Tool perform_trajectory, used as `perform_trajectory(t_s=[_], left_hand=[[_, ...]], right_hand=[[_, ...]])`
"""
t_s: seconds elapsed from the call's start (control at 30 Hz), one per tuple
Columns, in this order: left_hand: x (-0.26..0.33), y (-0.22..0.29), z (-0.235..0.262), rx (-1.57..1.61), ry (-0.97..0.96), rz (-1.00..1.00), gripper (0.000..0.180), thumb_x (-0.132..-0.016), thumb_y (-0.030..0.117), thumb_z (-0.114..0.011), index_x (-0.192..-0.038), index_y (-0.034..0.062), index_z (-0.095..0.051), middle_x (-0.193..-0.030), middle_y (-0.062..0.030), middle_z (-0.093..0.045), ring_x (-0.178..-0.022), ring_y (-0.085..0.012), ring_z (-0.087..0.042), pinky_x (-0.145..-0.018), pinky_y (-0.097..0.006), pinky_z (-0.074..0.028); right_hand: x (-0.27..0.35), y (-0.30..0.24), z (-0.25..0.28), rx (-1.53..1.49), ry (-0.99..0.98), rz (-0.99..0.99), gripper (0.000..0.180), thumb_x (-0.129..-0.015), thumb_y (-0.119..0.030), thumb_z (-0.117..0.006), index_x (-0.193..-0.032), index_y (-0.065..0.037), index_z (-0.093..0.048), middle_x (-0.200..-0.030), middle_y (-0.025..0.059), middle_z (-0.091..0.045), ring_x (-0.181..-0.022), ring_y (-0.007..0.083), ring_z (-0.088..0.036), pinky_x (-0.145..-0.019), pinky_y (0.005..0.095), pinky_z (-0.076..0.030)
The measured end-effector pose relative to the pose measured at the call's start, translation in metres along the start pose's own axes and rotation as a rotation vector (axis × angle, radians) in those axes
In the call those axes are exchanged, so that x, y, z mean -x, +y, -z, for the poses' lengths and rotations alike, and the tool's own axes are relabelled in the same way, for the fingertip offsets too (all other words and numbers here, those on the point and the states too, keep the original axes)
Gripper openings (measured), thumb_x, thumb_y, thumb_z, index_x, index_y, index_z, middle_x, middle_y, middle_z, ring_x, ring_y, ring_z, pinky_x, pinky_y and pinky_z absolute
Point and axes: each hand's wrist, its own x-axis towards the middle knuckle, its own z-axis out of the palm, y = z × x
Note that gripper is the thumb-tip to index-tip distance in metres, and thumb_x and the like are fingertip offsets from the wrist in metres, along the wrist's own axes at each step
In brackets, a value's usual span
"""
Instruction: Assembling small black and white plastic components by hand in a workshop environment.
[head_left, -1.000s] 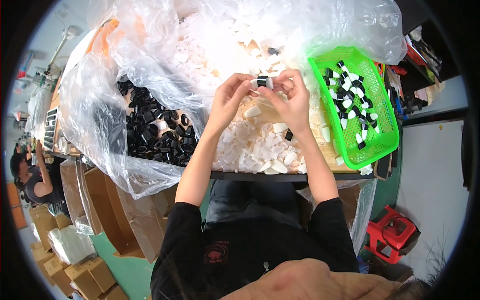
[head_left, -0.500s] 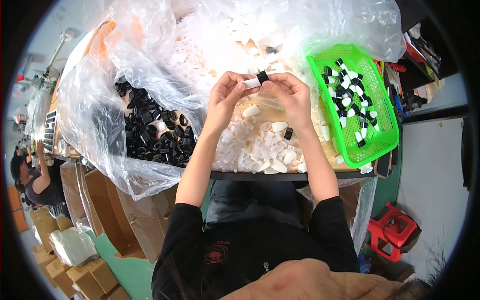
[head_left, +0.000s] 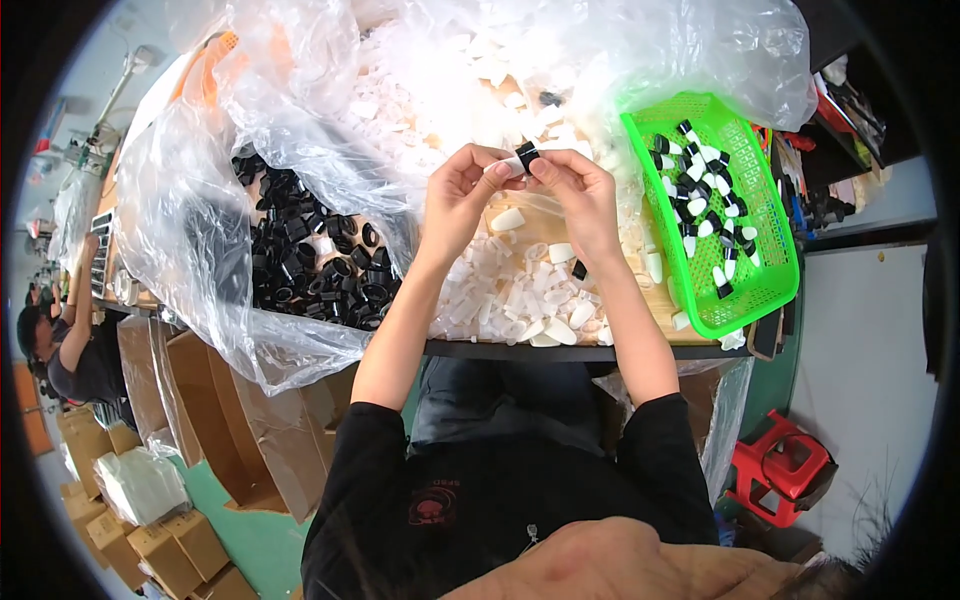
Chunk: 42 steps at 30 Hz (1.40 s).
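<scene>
Over the table, my left hand (head_left: pixel 460 198) pinches a white plastic piece (head_left: pixel 515 167), most of it covered by the fingers. Thumb and fingers of my right hand (head_left: pixel 584 200) grip a black ring (head_left: pixel 527 157) at the right end of that piece. The two parts meet end to end; how far the ring sits over the white one is hidden. Below my hands lies a spread of loose white and translucent pieces (head_left: pixel 500 300), among them a rounded white cap (head_left: pixel 507 219). One loose black ring (head_left: pixel 579 269) rests beside my right wrist.
A green basket (head_left: pixel 690 318) at the right holds several black-and-white assembled pieces (head_left: pixel 722 212). At the left, clear plastic (head_left: pixel 180 250) surrounds a heap of black rings (head_left: pixel 300 265). A red stool (head_left: pixel 775 468) and cardboard boxes (head_left: pixel 215 430) stand below. Another person (head_left: pixel 85 350) works far left.
My fingers have closed in over the white piece, so less of it shows. Both hands stay near the same spot. At far left, the other person's arm has risen toward the table.
</scene>
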Motion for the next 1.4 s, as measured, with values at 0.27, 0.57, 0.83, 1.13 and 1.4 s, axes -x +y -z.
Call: perform_trajectory(t_s=[0.27, 0.57, 0.83, 1.13, 1.4], left_hand=[[0.0, -0.002, -0.001, 0.0, -0.018, -0.002, 0.01, -0.094, 0.007, -0.06, -0.092, -0.0027, -0.057, -0.104, -0.0115, -0.062, -0.089, -0.0152, -0.065, -0.084, -0.031, -0.055], [-0.002, 0.0, 0.006, -0.19, -0.011, -0.056, 0.015, -0.09, -0.003, -0.062, -0.104, -0.0029, -0.056, -0.096, -0.0095, -0.066, -0.087, -0.0153, -0.065, -0.08, -0.028, -0.053], [-0.005, 0.011, 0.003, 0.068, 0.046, -0.005, 0.031, -0.087, -0.004, -0.065, -0.117, -0.002, -0.058, -0.099, -0.0093, -0.067, -0.09, -0.0154, -0.065, -0.082, -0.028, -0.052], [-0.002, 0.006, 0.006, -0.414, -0.057, -0.217, 0.026, -0.084, -0.006, -0.067, -0.109, -0.0061, -0.062, -0.105, -0.0107, -0.066, -0.1, -0.0163, -0.061, -0.095, -0.032, -0.047], [-0.001, 0.006, 0.005, -0.414, -0.039, -0.172, 0.026, -0.083, -0.005, -0.068, -0.109, -0.0053, -0.063, -0.105, -0.0104, -0.066, -0.101, -0.0171, -0.061, -0.097, -0.032, -0.045]], right_hand=[[-0.001, -0.002, 0.001, -0.016, -0.011, -0.012, 0.016, -0.09, -0.009, -0.067, -0.1, 0.003, -0.068, -0.09, 0.0048, -0.068, -0.082, 0.0103, -0.063, -0.078, 0.0234, -0.05], [-0.01, -0.015, 0.014, 0.215, -0.096, 0.147, 0.016, -0.094, -0.013, -0.061, -0.098, 0.001, -0.069, -0.099, 0.0026, -0.065, -0.088, 0.01, -0.06, -0.077, 0.0236, -0.047], [-0.023, 0.023, 0.049, 1.352, -0.13, 0.687, 0.014, -0.087, -0.007, -0.063, -0.1, -0.005, -0.068, -0.09, 0.0115, -0.067, -0.081, 0.0232, -0.062, -0.071, 0.0304, -0.052], [-0.01, -0.008, 0.02, 0.394, 0.078, 0.37, 0.01, -0.089, 0.0, -0.064, -0.098, 0.0, -0.06, -0.092, 0.0114, -0.068, -0.087, 0.0192, -0.067, -0.074, 0.028, -0.055], [0.0, -0.016, 0.013, 0.363, -0.089, 0.549, 0.014, -0.084, 0.007, -0.066, -0.097, 0.003, -0.062, -0.1, 0.0145, -0.067, -0.092, 0.0196, -0.066, -0.084, 0.0309, -0.054]])
